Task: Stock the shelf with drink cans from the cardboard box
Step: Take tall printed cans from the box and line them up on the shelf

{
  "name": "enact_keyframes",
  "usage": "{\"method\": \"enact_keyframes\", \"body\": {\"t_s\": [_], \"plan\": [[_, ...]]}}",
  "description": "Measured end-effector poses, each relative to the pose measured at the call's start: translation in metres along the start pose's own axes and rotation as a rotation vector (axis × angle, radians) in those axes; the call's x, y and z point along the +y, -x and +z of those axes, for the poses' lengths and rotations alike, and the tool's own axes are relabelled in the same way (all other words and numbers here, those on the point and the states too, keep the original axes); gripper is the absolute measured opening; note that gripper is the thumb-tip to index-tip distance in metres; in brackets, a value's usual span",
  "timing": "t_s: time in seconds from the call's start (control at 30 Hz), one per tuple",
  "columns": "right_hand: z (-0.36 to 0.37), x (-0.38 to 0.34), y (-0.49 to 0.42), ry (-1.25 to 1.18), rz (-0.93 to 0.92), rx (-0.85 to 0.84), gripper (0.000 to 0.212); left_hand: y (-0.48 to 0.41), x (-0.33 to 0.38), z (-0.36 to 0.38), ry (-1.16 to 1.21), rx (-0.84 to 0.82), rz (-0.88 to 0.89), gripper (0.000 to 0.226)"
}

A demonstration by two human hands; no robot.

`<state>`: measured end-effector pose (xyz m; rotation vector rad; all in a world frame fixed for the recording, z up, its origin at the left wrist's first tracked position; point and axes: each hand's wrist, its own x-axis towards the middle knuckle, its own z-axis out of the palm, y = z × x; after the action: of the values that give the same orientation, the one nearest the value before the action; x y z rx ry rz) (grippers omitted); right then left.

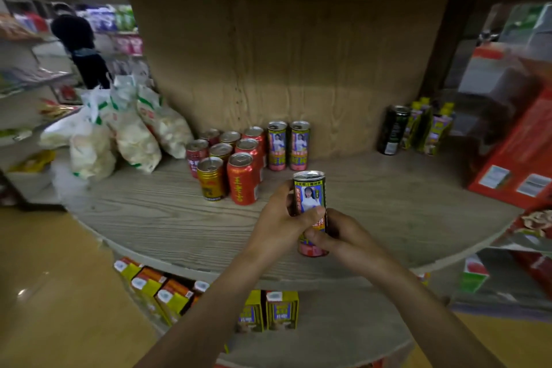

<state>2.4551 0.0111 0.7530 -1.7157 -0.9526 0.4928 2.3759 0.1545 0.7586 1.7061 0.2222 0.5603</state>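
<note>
From the head camera, both hands meet at one tall drink can [309, 188] with a yellow-and-blue label, held upright over the front part of the wooden shelf [149, 218]. The left hand [277, 218] wraps the can's left side with the thumb laid across the label. The right hand [343, 236] curls round the lower part from the right, just below the left thumb. The can's pink base shows beneath the fingers, though whether it rests on the board is hard to tell. Two matching cans [288, 145] stand side by side behind it, near the back panel. Touching them on the left is a cluster of red cans [243, 178] with one gold can [210, 178] at its front. Bags of white snacks [131, 134] lean further left, and a dark can [393, 130] stands well apart to the right.
</note>
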Motion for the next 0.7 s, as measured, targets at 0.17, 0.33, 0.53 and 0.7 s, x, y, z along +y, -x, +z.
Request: {"method": "enact_keyframes", "body": {"t_s": [0.17, 0.33, 0.53, 0.7], "plan": [[-0.020, 0.023, -0.031, 0.055, -0.011, -0.054, 0.033, -0.028, -0.018, 0.014, -0.017, 0.072, -0.028, 0.044], [-0.045, 0.042, -0.060, 0.095, -0.011, -0.063, 0.049, -0.058, -0.030, 0.035, -0.033, 0.078, -0.006, 0.048], [-0.074, 0.061, -0.094, 0.115, -0.032, -0.046, 0.060, -0.095, -0.040, 0.056, -0.029, 0.115, 0.000, 0.058], [-0.085, 0.079, -0.123, 0.135, -0.020, 0.025, 0.040, -0.128, -0.048, 0.066, -0.083, 0.129, -0.007, 0.065]]}}
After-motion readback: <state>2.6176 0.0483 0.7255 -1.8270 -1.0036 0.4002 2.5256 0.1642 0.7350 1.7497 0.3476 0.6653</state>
